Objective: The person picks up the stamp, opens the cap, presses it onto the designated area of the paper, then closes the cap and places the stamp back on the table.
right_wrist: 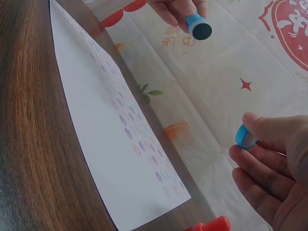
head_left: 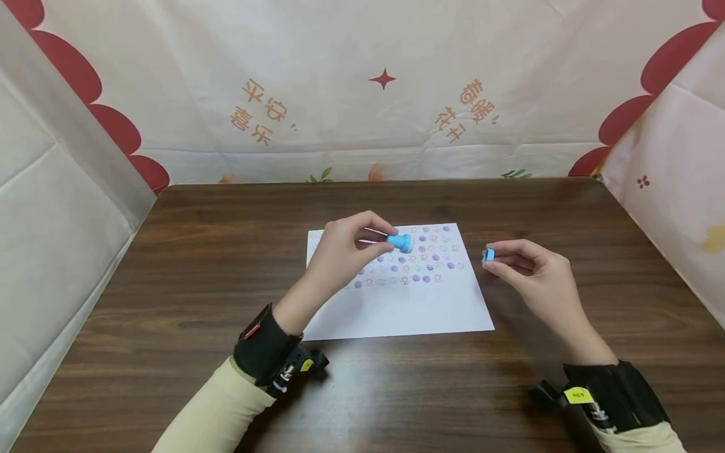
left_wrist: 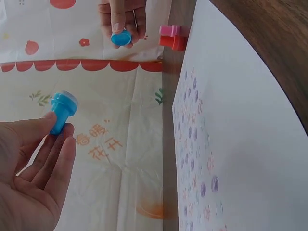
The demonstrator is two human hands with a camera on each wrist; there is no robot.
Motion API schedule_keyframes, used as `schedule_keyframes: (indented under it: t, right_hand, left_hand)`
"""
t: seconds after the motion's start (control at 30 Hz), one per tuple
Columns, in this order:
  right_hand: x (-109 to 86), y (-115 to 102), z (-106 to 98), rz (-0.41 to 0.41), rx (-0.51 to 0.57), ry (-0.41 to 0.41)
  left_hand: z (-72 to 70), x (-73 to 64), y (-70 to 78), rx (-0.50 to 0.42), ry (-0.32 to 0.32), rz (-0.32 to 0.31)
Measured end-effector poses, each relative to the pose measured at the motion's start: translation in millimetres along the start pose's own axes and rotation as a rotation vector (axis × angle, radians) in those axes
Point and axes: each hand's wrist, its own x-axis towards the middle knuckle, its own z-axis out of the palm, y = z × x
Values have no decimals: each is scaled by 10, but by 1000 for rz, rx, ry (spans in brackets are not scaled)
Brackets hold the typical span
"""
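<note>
My left hand (head_left: 340, 251) pinches a small blue toy stamp (head_left: 399, 243) by its handle, above a white sheet of paper (head_left: 408, 313). The stamp lies sideways, and its dark round face (right_wrist: 202, 32) shows uncovered in the right wrist view. Right of the sheet, my right hand (head_left: 538, 277) pinches the stamp's blue cap (right_wrist: 245, 137) between thumb and fingertips, apart from the stamp. Rows of small purple, red and pale blue prints (head_left: 416, 278) cover the upper part of the paper.
A pink stamp (left_wrist: 169, 30) and a red stamp (left_wrist: 172, 42) stand on the brown wooden table (head_left: 187, 283) beside the sheet; in the head view they are hidden. Patterned cloth (head_left: 340, 82) hangs behind the table's far edge and along its sides.
</note>
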Motion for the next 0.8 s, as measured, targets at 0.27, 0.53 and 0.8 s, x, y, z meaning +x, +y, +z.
schedule_keyframes:
  t: [0.27,0.53,0.8]
  right_hand:
    - [-12,38,-20,1,10,-4]
    - [-16,88,-42,8,14,2]
    - [-28,83,-70,10,18,-8]
  left_hand:
    - [216,79,73,115,-62,17]
    - [422,200,179,349,-150,-3]
    - [661,343,202,539,-214,37]
